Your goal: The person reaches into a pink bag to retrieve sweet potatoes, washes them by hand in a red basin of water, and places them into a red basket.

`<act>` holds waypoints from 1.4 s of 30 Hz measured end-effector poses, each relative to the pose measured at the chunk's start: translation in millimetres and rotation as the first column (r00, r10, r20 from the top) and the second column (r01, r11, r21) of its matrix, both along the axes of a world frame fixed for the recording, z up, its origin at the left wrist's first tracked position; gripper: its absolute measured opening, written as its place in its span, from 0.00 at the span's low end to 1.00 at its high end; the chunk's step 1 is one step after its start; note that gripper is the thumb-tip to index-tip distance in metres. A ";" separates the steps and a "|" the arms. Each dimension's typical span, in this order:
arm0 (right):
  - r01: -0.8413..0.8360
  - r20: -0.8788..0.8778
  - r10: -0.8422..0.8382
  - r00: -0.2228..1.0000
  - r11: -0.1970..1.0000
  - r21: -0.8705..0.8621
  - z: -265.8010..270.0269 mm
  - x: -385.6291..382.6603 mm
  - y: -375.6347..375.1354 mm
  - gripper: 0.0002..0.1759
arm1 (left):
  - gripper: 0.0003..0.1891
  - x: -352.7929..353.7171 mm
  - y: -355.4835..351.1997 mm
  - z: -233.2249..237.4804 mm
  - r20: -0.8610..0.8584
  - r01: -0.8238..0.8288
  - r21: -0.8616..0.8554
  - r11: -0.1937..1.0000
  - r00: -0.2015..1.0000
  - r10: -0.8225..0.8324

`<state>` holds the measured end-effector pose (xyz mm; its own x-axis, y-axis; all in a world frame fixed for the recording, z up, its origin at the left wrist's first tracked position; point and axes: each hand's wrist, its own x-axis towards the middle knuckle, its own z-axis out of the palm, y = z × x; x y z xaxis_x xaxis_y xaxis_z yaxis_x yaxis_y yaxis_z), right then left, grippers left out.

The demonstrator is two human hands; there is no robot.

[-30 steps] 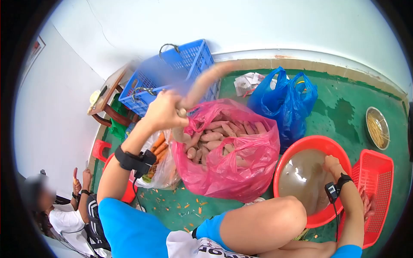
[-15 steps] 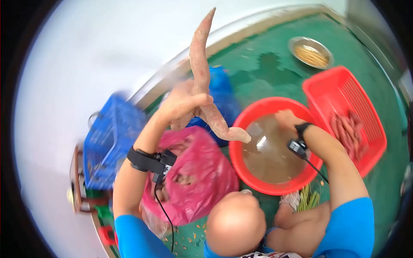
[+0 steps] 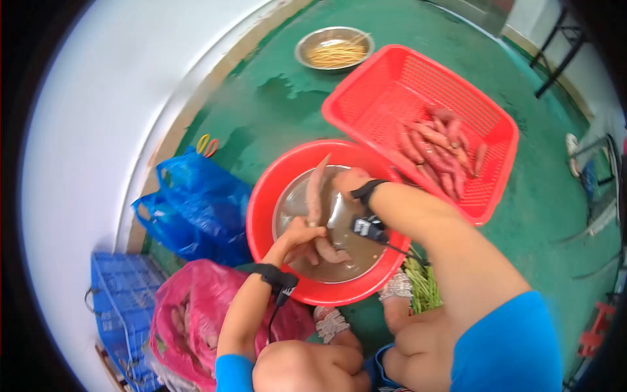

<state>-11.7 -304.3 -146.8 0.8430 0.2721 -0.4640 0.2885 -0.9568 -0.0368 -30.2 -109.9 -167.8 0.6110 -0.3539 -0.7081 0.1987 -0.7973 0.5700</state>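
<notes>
Sweet potato [image 3: 314, 196] now lowered to red basin [image 3: 262, 212]; left hand [image 3: 300, 232] clamped round its middle. Grip of right hand [image 3: 349, 182]: cannot tell. Probably stiff, hefty, slippery wet; thick middle best hold.

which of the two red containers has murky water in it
The round basin with solid walls; the other, the rectangular basket, has perforated sides and holds sweet potatoes.

The bowl [image 3: 305, 60] at the top looks like shiny metal. Red plastic forms the basket [image 3: 385, 88] at upper right; the lower-left bag [image 3: 225, 294] is thin, crinkled, glossy pink plastic.
</notes>
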 end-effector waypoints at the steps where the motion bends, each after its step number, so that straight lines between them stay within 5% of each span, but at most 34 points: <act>1: 0.049 0.051 -0.049 0.997 0.999 0.020 -17.1 4.7 7.5 0.16 | 0.28 -4.2 -3.3 6.2 -0.045 -0.048 0.012 0.999 0.998 0.049; 5: 0.008 -0.136 -0.026 0.990 0.991 -0.132 -18.1 27.6 32.0 0.16 | 0.30 -1.4 12.2 -47.5 -0.109 0.066 0.112 0.991 0.993 -0.054; 6: 0.003 -0.146 -0.048 0.988 0.956 -0.293 -21.6 30.7 41.5 0.15 | 0.30 -4.3 12.2 -53.1 -0.096 0.082 0.107 0.991 0.993 -0.071; 7: 0.030 -0.037 -0.041 0.998 0.965 -0.262 -29.7 36.5 48.6 0.15 | 0.30 -12.0 7.7 -49.2 -0.098 0.091 0.104 0.990 0.992 -0.081; 8: 0.054 0.074 -0.038 0.997 0.972 -0.227 -39.1 40.1 51.7 0.16 | 0.33 -22.3 0.2 -38.3 0.227 0.130 0.401 0.907 0.945 -0.236; 9: 0.059 0.072 -0.044 0.996 0.972 -0.227 -45.0 36.6 51.7 0.16 | 0.36 -28.9 -6.6 -33.0 0.461 0.044 0.656 0.753 0.767 -0.447; 10: 0.014 0.321 0.030 0.947 0.991 -0.136 -51.0 31.5 54.2 0.16 | 0.33 -30.7 -10.2 -35.1 0.566 -0.040 0.649 0.759 0.693 -0.447; 11: -0.055 0.554 0.078 0.829 0.997 -0.057 -56.7 27.5 57.7 0.16 | 0.33 -26.5 -12.7 -39.1 0.562 -0.040 0.654 0.756 0.694 -0.450; 13: -0.175 0.537 0.172 0.826 0.984 -0.047 -73.7 23.1 61.8 0.16 | 0.29 -10.9 -12.3 -53.8 0.318 0.153 0.448 0.881 0.893 -0.318; 15: -0.503 0.475 0.433 0.766 0.864 0.024 -92.2 20.8 64.8 0.19 | 0.28 -14.5 -16.0 -63.2 0.368 0.185 0.501 0.845 0.839 -0.402; 17: -0.454 0.035 0.455 0.890 0.890 -0.047 -66.7 14.8 64.0 0.23 | 0.27 -12.1 -23.6 -44.0 0.285 0.137 0.504 0.853 0.906 -0.314; 19: -0.456 -0.003 0.457 0.889 0.886 -0.087 -72.4 13.1 52.6 0.22 | 0.23 -15.0 -23.4 -52.1 0.443 0.058 0.558 0.828 0.823 -0.356; 22: -0.345 0.246 0.335 0.909 0.939 -0.002 -83.4 9.9 36.7 0.15 | 0.24 -9.5 -19.9 -57.9 0.505 -0.044 0.550 0.834 0.813 -0.290; 25: -0.160 -0.025 0.159 0.987 0.982 -0.102 -39.5 6.0 26.1 0.11 | 0.25 -5.4 -7.1 -57.8 0.616 -0.103 0.573 0.813 0.708 -0.345; 27: 0.208 -0.571 -0.177 0.801 0.978 -0.012 -29.1 12.0 18.1 0.11 | 0.21 -3.7 1.5 -55.2 0.624 -0.136 0.448 0.883 0.755 -0.201; 28: 0.335 -0.622 -0.208 0.755 0.938 0.093 -42.8 8.8 13.2 0.14 | 0.23 -3.1 3.8 -55.0 0.587 -0.139 0.449 0.883 0.791 -0.174; 31: -0.051 -0.196 0.056 0.979 0.998 0.034 -65.6 -9.0 18.0 0.18 | 0.24 -3.8 10.8 -63.4 0.520 -0.103 0.548 0.830 0.820 -0.241; 32: -0.157 -0.220 0.136 0.966 0.984 -0.081 -69.6 -8.7 22.3 0.22 | 0.24 -3.6 11.5 -67.0 0.520 -0.105 0.547 0.830 0.820 -0.239; 35: -0.134 -0.126 0.140 0.982 0.989 0.059 -72.9 -16.8 25.3 0.22 | 0.22 -5.3 4.3 -65.9 0.402 0.013 0.677 0.736 0.831 -0.384; 38: -0.139 -0.047 0.157 0.986 0.952 0.273 -75.4 -18.8 28.6 0.19 | 0.16 -6.2 -5.2 -65.4 0.668 0.150 0.302 0.941 0.671 -0.321; 42: -0.206 0.092 0.185 0.978 0.910 0.359 -70.9 -9.8 28.1 0.20 | 0.18 -7.2 -12.5 -45.4 0.621 0.044 0.247 0.968 0.759 -0.193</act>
